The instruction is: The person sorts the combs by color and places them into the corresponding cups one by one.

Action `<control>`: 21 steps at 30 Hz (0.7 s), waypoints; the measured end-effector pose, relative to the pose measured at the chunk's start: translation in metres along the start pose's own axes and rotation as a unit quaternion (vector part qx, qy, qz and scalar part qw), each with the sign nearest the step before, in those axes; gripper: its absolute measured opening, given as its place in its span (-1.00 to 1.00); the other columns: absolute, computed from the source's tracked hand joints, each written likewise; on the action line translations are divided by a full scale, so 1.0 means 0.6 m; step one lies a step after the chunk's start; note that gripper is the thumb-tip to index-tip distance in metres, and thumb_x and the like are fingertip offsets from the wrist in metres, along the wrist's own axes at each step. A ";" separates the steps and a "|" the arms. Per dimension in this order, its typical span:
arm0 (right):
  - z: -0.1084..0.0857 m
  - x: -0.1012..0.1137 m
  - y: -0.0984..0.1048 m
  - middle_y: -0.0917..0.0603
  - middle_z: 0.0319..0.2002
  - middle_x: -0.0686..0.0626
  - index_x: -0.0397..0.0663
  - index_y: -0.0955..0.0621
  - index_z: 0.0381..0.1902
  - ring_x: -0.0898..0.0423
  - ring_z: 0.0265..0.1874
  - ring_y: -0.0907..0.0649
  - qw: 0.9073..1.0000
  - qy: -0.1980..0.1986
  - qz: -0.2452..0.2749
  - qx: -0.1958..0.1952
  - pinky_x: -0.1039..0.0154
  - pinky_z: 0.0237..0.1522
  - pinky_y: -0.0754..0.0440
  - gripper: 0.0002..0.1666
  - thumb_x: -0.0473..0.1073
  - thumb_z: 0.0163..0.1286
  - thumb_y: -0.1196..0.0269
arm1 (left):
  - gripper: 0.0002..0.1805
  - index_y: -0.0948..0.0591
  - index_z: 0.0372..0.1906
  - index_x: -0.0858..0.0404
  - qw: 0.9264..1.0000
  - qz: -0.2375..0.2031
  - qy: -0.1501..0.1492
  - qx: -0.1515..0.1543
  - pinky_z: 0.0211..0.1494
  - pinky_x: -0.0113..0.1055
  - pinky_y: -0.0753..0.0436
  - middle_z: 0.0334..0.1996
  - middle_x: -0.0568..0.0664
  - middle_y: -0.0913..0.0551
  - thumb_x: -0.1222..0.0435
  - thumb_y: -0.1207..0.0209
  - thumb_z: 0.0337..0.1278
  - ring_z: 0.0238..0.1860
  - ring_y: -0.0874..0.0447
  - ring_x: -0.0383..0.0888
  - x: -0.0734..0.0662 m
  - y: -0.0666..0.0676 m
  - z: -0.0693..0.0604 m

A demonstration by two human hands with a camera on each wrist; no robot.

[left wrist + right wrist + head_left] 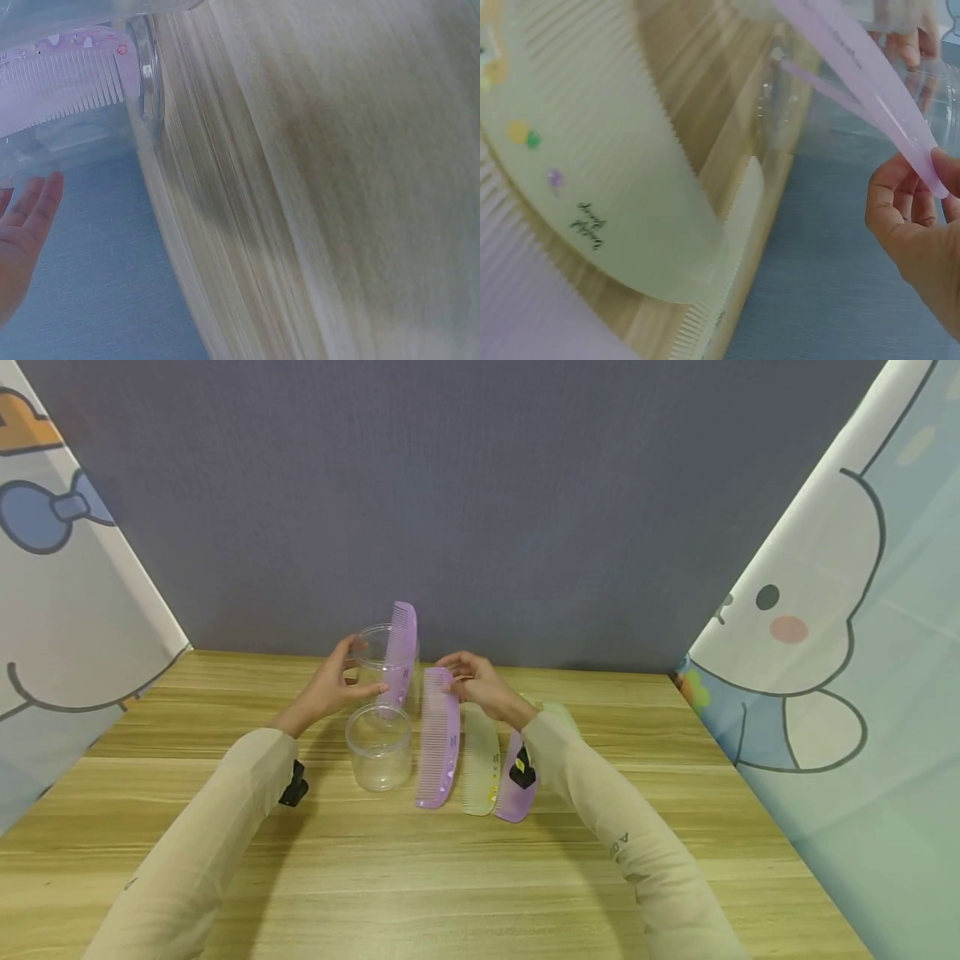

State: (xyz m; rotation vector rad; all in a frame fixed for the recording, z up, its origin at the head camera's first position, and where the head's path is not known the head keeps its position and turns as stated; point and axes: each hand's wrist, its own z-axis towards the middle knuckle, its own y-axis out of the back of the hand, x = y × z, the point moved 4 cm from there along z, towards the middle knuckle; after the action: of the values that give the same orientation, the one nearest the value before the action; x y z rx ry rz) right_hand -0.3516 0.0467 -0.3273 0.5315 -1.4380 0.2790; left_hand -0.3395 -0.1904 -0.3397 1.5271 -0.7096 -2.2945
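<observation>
My left hand [330, 687] holds the side of the farther clear jar [369, 675], thumb and fingers spread around it. A purple comb [402, 635] stands in that jar, its upper end above the rim. My right hand [482, 683] pinches the upper end of another purple comb [438, 743] between thumb and fingers, just right of the jars. In the right wrist view this comb [870, 82] slants above the table. A second clear jar [380, 764] stands nearer me, below my left hand.
Right of the held comb lie a pale green comb [480, 768], a purple comb [513, 797] and another green comb [562, 717], partly hidden by my right forearm. A dark wall [525, 527] rises behind the wooden table [405, 893]. Cartoon-printed panels [817, 610] flank it.
</observation>
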 end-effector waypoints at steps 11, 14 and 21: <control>0.005 0.043 0.023 -0.57 -0.27 -0.05 -0.24 -0.44 0.05 0.15 -0.33 -0.57 0.997 0.046 0.002 -0.065 0.27 -0.35 -0.64 -0.56 -0.53 0.19 -0.10 | 0.10 0.15 0.41 0.30 1.000 -0.002 0.019 0.008 0.16 0.16 -0.43 0.35 0.30 -0.09 0.19 -0.35 -0.10 0.26 -0.19 0.37 0.003 0.000 0.003; 0.007 0.059 0.031 -0.56 -0.32 -0.01 -0.22 -0.47 0.03 0.15 -0.34 -0.56 0.994 0.058 -0.001 -0.090 0.26 -0.35 -0.63 -0.56 -0.53 0.18 -0.12 | 0.10 0.15 0.41 0.30 1.000 -0.002 0.018 0.008 0.16 0.16 -0.44 0.35 0.29 -0.09 0.20 -0.36 -0.11 0.26 -0.19 0.36 0.004 0.000 0.003; 0.012 0.091 0.044 -0.55 -0.34 -0.01 -0.23 -0.48 0.02 0.13 -0.37 -0.55 0.987 0.085 0.005 -0.136 0.28 -0.39 -0.61 -0.56 -0.54 0.16 -0.14 | 0.09 0.10 0.40 0.31 1.000 -0.003 0.019 0.002 0.16 0.14 -0.44 0.34 0.28 -0.12 0.17 -0.37 -0.13 0.25 -0.22 0.35 0.009 0.000 0.005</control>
State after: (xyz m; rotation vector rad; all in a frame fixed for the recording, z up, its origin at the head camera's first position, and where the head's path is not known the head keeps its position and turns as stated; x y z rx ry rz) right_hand -0.3641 0.0585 -0.2687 0.2721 -1.2872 0.1286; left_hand -0.3445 -0.1921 -0.3428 1.5717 -0.7019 -2.2633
